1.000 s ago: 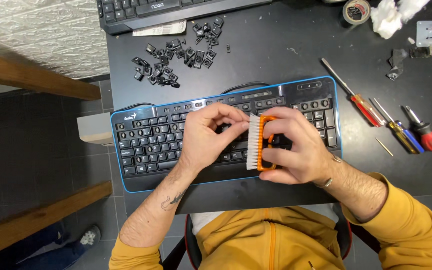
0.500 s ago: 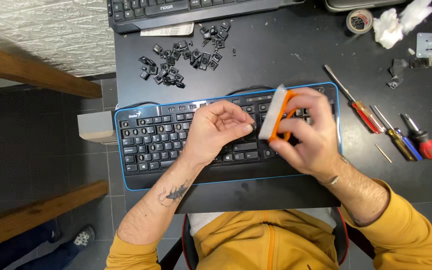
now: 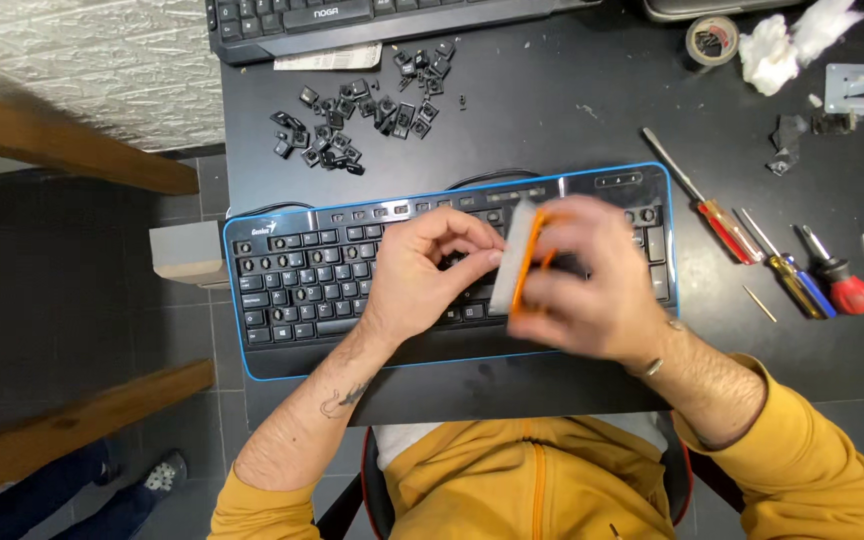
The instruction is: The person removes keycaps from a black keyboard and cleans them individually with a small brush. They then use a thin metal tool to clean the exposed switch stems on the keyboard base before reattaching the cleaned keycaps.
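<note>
From the head view I see the keyboard (image 3: 302, 290) near the desk (image 3: 552, 120) front edge, bare desk behind it up to the loose keycaps (image 3: 357, 120); screwdrivers (image 3: 772, 265) lie right. My left hand (image 3: 427, 275) rests curled on the keys, pinching nothing I can make out. My right hand (image 3: 592, 285) (blurred) grips the brush (image 3: 514, 262), bristles leftward.

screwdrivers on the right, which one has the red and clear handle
The leftmost screwdriver, nearest the keyboard. The middle one has a yellow and blue handle; the rightmost is stubby, red and black.
</note>
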